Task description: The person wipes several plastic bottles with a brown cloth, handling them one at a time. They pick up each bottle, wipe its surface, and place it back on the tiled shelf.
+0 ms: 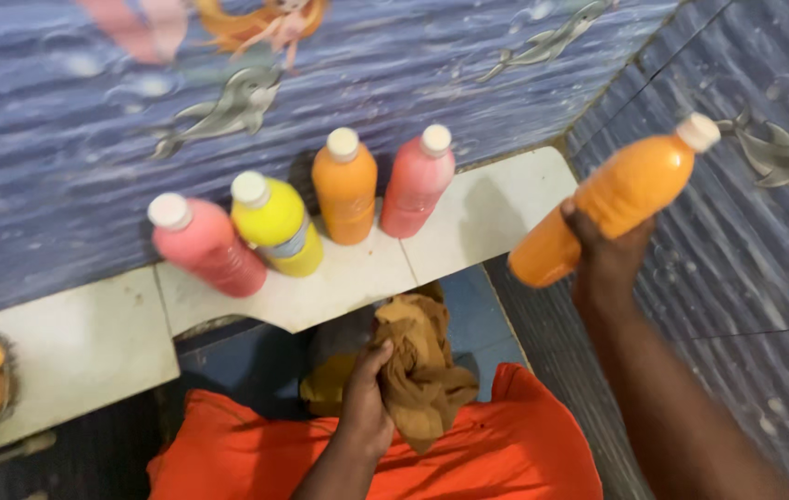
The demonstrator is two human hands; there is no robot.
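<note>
Ledge row: pink bottle [206, 245], yellow bottle [276, 225], orange bottle [344, 187], second pink bottle [418, 181] stood centre-left.
Left hand [364, 400]: clenched on brown cloth [422, 366], lower centre.
Right hand [606, 252]: gripped tilted orange-filled bottle [615, 199], upper right.

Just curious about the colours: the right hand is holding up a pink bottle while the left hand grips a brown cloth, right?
Not quite. In the head view, the bottle in the right hand is orange with a white cap, not pink. The rest holds: the left hand grips the brown cloth.
</note>
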